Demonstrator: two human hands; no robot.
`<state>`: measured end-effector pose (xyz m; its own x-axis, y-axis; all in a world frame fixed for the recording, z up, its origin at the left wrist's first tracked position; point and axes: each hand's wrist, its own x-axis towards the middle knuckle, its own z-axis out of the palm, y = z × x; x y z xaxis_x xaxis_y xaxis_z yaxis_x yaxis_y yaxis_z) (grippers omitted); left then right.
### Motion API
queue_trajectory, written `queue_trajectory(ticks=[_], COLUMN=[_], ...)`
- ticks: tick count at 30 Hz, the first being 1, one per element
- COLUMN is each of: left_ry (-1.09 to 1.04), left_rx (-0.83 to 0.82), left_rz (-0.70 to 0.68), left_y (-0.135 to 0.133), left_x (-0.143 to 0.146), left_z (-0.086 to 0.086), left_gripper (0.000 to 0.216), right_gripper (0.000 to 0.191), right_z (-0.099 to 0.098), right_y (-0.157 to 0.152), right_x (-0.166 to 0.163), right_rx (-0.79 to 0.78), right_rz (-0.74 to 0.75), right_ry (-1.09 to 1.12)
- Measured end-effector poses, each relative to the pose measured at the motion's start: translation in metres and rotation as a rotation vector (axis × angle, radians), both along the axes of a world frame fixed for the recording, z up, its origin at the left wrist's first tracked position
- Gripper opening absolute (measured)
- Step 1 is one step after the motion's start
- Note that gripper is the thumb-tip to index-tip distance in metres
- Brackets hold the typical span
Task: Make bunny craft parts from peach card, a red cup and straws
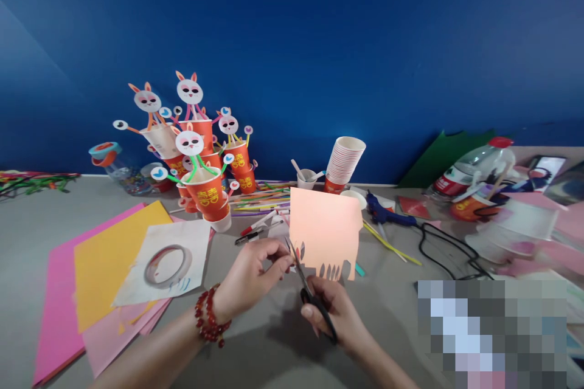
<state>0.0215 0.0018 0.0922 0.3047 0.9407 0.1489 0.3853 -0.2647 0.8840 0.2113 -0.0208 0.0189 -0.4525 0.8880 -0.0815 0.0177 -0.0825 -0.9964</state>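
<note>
My right hand (335,310) is closed around black-handled scissors (322,311), whose narrow blades point up and away. Beside those blades, the thumb and fingertips of my left hand (255,270) are pinched together. What they pinch is too small and hidden to make out. Just beyond both hands is a peach paper sheet (326,225). Its lower edge has several leaf-shaped cut-outs and looks ragged. The blades overlap the sheet's lower left part. I cannot tell whether the sheet is held or rests on the table.
Rabbit-faced paper cups (210,194) stand at the left. Coloured sheets (121,255) lie before them, with a tape roll (167,266) on top. Behind are stacked cups (344,161) and coloured sticks (269,197). A blue glue gun (387,213) with a black cord and a bottle (474,167) are right.
</note>
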Motion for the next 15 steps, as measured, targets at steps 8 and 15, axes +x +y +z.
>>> queue_trajectory(ticks=[8,15], left_ry=[-0.038,-0.010], left_rx=[-0.017,0.011], left_rz=[0.000,0.008], left_y=[-0.0012,-0.0027], left_x=[0.0009,0.0021], left_z=[0.0010,-0.0013], left_gripper=[0.017,0.019], right_gripper=[0.065,0.065], right_z=[-0.0012,-0.0006], right_y=[-0.0012,-0.0027], right_x=[0.0000,0.0003], right_rx=[0.009,-0.026], right_rz=[-0.020,0.016], right_ry=[-0.025,0.011])
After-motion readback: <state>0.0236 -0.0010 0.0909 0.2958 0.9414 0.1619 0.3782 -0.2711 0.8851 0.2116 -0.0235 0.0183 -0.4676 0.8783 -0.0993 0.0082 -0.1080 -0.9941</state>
